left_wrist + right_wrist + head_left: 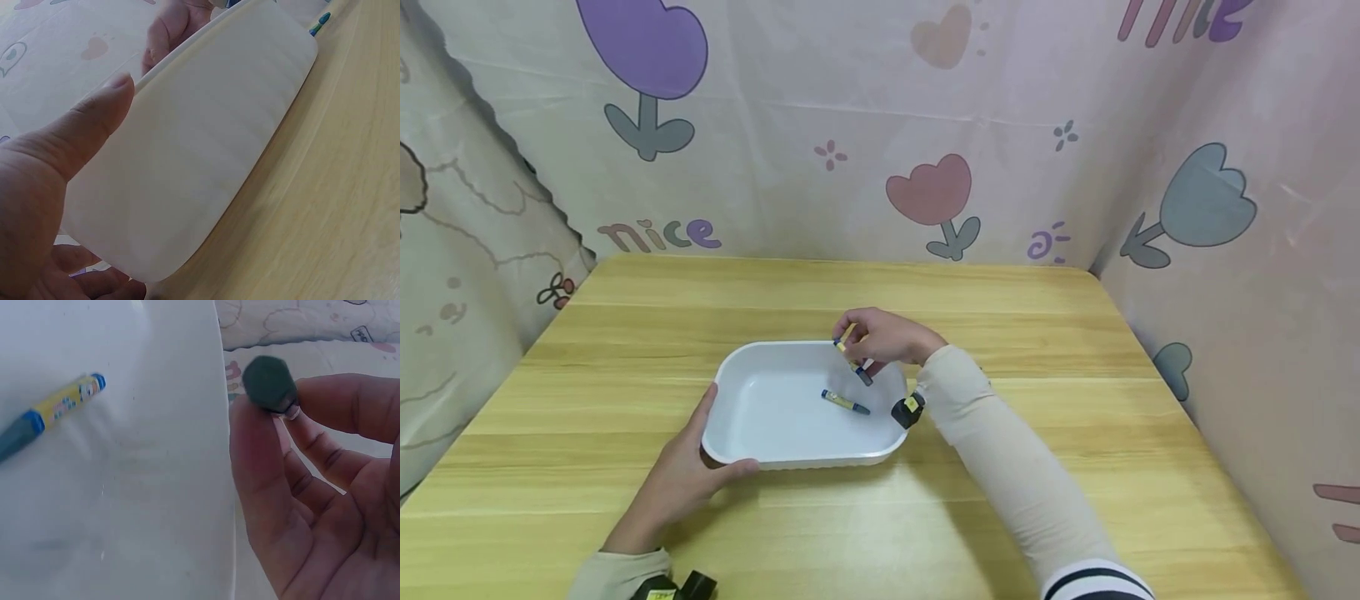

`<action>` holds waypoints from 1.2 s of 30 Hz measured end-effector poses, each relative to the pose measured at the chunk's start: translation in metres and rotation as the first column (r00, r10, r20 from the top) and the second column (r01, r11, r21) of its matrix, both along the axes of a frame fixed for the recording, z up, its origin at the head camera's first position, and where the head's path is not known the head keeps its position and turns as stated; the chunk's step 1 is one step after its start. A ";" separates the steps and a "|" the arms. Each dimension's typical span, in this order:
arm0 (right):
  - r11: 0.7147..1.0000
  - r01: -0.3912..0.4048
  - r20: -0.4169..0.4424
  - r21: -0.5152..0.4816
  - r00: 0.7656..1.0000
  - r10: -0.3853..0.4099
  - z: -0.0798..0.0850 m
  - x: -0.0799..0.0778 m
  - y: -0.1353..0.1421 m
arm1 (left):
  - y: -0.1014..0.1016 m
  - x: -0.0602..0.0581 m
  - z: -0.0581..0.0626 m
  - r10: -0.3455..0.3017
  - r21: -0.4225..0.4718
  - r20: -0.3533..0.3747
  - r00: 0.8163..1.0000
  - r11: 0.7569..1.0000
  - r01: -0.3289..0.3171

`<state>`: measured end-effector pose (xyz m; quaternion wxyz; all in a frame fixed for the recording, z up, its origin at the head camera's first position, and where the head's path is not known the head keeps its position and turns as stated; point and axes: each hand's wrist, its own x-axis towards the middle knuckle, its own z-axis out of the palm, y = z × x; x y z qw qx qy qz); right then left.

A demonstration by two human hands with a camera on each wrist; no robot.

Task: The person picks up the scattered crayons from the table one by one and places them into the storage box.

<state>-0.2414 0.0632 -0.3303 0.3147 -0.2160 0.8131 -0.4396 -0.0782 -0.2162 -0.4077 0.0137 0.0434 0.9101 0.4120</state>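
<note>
A white plastic tray (775, 417) sits on the table. My left hand (688, 467) grips its near left corner, thumb along the front rim and fingers round the left side; the left wrist view shows the thumb against the tray's outer wall (181, 150). Over the tray's back right part, my right hand (883, 337) pinches a crayon (862, 377) with a yellow-and-blue wrapper between thumb and fingertips. Its dark green end (269, 384) faces the right wrist camera. A second crayon (846, 402), dark-tipped with a yellow wrapper and blue bands, lies on the tray floor.
A blue-green tipped stick (320, 23) lies on the wooden table (662, 304) past the tray's far end in the left wrist view. Behind the table hangs a patterned curtain (790, 200); another patterned cloth (1247, 333) borders the right side.
</note>
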 end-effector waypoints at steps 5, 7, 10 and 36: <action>1.000 -0.017 0.011 -0.025 1.000 0.017 -0.002 0.003 -0.013 | 0.000 0.000 0.001 -0.003 -0.002 -0.001 1.000 1.000 0.003; 0.999 -0.026 0.021 -0.023 0.999 0.027 -0.005 0.005 -0.018 | 0.000 0.000 0.000 -0.005 0.001 -0.001 1.000 1.000 0.005; 0.999 -0.043 0.028 0.007 0.999 0.043 -0.011 0.007 -0.024 | 0.001 0.001 -0.001 -0.007 0.006 0.002 1.000 1.000 0.007; 0.871 -0.183 -0.092 0.456 0.963 0.251 -0.033 0.020 -0.045 | -0.001 0.001 -0.001 -0.012 0.027 0.004 1.000 1.000 0.011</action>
